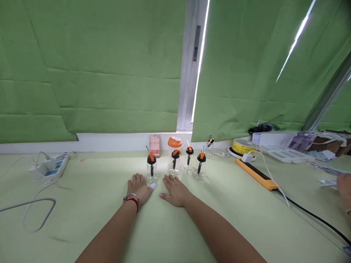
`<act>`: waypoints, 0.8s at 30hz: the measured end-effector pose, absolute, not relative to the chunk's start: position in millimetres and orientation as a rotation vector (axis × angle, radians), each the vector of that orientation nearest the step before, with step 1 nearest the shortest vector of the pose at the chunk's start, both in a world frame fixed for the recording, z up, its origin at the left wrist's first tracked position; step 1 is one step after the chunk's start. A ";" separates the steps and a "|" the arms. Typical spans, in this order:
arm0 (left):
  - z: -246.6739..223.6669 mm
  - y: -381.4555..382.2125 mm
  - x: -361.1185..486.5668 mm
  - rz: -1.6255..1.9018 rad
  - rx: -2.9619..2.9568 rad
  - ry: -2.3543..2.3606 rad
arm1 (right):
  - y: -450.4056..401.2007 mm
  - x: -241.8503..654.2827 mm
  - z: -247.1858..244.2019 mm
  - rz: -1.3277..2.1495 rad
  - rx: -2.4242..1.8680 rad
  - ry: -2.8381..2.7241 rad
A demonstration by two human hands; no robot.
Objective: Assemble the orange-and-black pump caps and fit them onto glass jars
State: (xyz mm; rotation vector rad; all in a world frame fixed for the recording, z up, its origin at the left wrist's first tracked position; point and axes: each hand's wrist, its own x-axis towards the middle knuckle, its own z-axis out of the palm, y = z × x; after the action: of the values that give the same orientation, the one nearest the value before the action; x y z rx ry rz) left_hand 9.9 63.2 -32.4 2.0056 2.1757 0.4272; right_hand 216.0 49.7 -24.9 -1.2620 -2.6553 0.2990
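My left hand (138, 187) lies flat on the table, its fingers stretched out and a white wrapping on the thumb tip. Just beyond it stands a clear glass bottle with a black-and-orange top (151, 168); the thumb tip is close to its base. My right hand (177, 190) also rests palm down, fingers extended, holding nothing. In front of its fingertips is a second such bottle (174, 163). Farther right are a third bottle (189, 157) and a fourth one (200, 166). Each has a thin tube or straw sticking out of its top and a dark part hanging down.
Behind the bottles stand an orange-lidded cup (174, 144) and a blurred pink box (155, 146). An orange power strip (256, 174) with a cable lies right, near a yellow tape roll (242, 147). A white power strip (52, 166) sits left. Another person's hand (344, 188) shows at right.
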 end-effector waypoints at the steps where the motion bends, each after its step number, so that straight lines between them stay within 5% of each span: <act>1: -32.3 63.2 10.1 0.424 2.005 2.177 | 49.6 215.9 -24.7 0.300 -1.263 -2.656; 24: -13.9 73.1 23.9 1.259 1.707 1.583 | 40.4 214.9 -15.0 0.383 -1.042 -2.566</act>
State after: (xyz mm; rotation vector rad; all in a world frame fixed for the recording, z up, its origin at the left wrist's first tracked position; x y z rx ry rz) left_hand 23.9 73.1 -13.9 1.7066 1.5825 1.2595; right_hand 214.9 40.4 -15.0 -1.0415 -2.5659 0.3833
